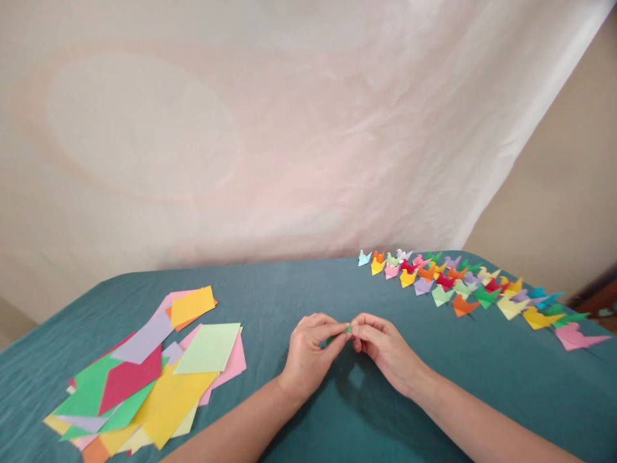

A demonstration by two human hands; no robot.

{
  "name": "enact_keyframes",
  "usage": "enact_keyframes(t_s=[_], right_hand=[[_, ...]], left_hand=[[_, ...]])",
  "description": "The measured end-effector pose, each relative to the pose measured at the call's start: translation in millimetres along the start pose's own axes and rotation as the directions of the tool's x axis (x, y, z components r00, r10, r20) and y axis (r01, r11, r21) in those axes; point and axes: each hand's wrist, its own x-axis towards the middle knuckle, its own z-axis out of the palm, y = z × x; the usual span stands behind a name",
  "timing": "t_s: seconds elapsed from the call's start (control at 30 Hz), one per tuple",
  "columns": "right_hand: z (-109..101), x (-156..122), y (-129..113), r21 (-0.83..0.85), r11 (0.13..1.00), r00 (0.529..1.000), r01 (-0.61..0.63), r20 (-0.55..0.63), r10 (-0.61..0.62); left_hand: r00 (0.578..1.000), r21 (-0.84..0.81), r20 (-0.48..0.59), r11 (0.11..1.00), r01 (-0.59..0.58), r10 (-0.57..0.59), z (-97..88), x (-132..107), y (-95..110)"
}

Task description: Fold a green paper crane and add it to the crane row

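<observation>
Between my two hands, over the middle of the table, is a small piece of green folded paper (349,329), mostly covered by my fingers. My left hand (313,350) pinches it from the left, thumb and fingers closed together. From the right, my right hand (383,347) grips its other end between thumb and forefinger, the remaining fingers curled. The fingertips of both hands nearly meet at the paper. Its full shape is hidden.
A loose pile of coloured paper sheets (180,402) lies on the left of the dark green tablecloth (284,289). Rows of small folded paper birds (465,305) stand at the right. Behind the table hangs a pale cloth (289,141).
</observation>
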Motion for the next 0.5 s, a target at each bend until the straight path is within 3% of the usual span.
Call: enact_keyframes(t_s=[0.3,0.5], right_hand=[[-1.7,-0.1,-3.2,-0.077,0.996,0.999,0.044,-0.021,-0.045],[-2.4,-1.9,-9.3,-0.215,0.975,0.998,0.049,-0.019,-0.054]], left_hand=[[0.999,-0.027,-0.012,0.999,-0.039,0.039,-0.8,1.0,1.9],[1.000,-0.155,0.012,0.988,0.020,-0.018,-2.6,1.5,2.1]])
